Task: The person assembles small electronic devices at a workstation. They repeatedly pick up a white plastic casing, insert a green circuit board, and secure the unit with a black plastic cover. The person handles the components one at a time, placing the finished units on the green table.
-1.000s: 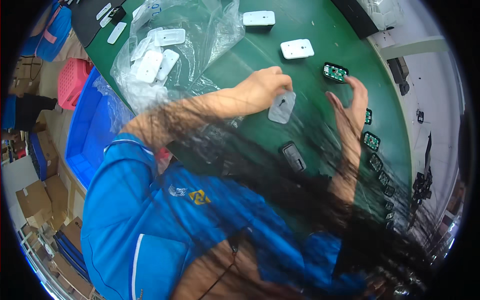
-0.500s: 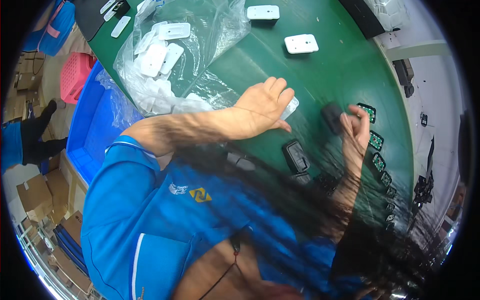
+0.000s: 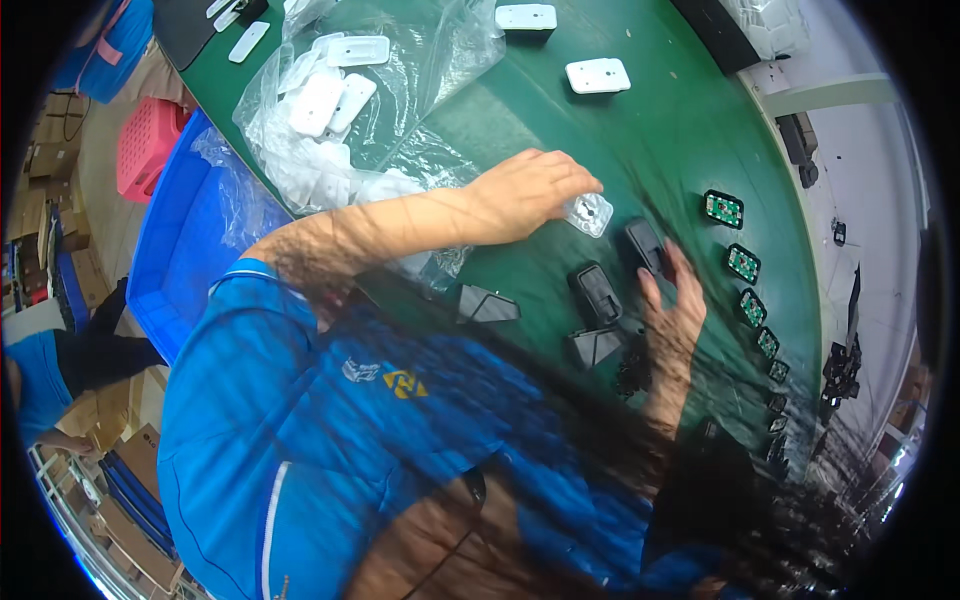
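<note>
My left hand [image 3: 530, 195] reaches across from the left, its fingers closed on the near-left edge of a small white plastic cover [image 3: 591, 215] with a shaped inner face. Just right of it, my right hand [image 3: 678, 305] has its thumb and fingers at the lower right end of a black plastic housing [image 3: 642, 243], which it grips. A second black housing [image 3: 597, 292], open side up, lies on the green table between my arms. Nearer to me are a dark wedge-shaped piece [image 3: 597, 346] and another wedge-shaped piece [image 3: 488, 305]. Loose hair blurs part of the right forearm.
A clear plastic bag [image 3: 420, 60] with several white covers [image 3: 318, 103] spreads at the left. Two white-topped black units [image 3: 598, 76] stand at the far side. Green circuit boards in black frames [image 3: 743, 263] line the right edge. A blue bin [image 3: 165, 270] adjoins the table's left edge.
The black housing has moved slightly left and down with my right hand, toward the white cover. My left fingers have come down onto the cover.
</note>
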Tool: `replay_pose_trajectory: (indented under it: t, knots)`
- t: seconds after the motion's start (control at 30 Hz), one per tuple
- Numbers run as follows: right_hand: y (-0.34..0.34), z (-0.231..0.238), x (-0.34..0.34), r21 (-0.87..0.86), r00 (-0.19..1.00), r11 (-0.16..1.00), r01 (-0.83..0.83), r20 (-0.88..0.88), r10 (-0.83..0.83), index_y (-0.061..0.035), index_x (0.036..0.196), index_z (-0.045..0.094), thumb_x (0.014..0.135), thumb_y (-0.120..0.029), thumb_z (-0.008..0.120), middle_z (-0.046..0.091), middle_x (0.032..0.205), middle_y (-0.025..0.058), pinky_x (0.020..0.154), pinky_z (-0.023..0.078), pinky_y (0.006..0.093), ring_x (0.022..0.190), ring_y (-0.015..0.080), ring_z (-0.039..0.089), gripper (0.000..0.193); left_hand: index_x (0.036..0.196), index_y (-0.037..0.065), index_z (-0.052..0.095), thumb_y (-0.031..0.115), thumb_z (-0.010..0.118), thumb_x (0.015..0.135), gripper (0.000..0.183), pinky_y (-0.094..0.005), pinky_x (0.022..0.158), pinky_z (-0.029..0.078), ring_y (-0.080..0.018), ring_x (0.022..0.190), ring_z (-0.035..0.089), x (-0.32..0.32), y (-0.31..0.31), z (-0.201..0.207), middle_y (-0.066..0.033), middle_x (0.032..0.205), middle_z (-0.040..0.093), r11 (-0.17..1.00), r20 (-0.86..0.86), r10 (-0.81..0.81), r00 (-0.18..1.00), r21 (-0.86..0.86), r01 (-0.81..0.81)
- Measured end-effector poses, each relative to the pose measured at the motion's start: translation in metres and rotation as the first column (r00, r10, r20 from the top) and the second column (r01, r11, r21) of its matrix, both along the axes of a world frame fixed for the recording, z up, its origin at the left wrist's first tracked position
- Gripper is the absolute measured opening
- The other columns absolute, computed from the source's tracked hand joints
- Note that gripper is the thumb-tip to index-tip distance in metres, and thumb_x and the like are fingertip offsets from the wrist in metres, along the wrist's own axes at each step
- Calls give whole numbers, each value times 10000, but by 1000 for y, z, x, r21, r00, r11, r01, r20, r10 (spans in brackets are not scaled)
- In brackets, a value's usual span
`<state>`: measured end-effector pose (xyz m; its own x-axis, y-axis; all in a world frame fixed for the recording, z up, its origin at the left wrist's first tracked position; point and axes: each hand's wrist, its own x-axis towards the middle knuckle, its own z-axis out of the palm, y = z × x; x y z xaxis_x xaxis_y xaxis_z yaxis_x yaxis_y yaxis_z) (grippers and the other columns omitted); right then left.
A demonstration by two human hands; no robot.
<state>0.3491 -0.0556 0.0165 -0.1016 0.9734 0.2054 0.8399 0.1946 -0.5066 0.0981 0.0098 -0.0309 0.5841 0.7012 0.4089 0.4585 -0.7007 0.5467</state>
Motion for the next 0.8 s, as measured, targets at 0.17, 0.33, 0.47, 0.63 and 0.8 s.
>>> replay_pose_trajectory:
  t: [0.17,0.33,0.47,0.63,0.8]
  knots:
    - [23,9,-34,91,968,965,-245,-25,248,-57,1143,604,760,-42,692,624,1096,115,870,466,361,1005,270,582,393,1262,113,497,-25,518,802,481,-372,961,392,-233,1219,463,-19,-2,1,-40,1324,505,999,147,12,989,-46,-5]
    - [40,5,-50,36,938,938,-345,-8,346,-70,1132,611,759,-49,691,630,1085,99,866,476,361,1002,264,582,382,1307,117,484,-26,522,812,517,-385,1015,364,-231,1279,432,-30,-5,-3,-33,1393,455,998,27,-47,999,-34,48]
    - [48,8,-56,-20,919,919,-393,13,394,-68,1131,610,760,-46,687,631,1078,98,856,481,351,996,260,582,379,1313,127,490,-25,515,803,532,-380,1026,353,-222,1291,420,-35,-5,-8,-24,1406,443,998,-13,-55,998,-28,54]
    - [50,7,-56,-22,893,897,-442,83,442,-74,1142,606,763,-44,677,616,1086,94,827,492,360,974,265,583,386,1311,125,493,-40,475,792,544,-390,1052,333,-206,1309,393,-37,-7,-10,-16,1414,431,998,-33,-55,998,-45,53]
    - [46,6,-60,6,876,897,-443,214,431,-93,1150,600,772,-53,666,599,1084,98,749,517,356,948,258,584,386,1290,115,514,39,520,811,486,-382,1018,382,-208,1269,447,-39,-9,-8,-29,1391,459,998,-92,-19,996,62,25]
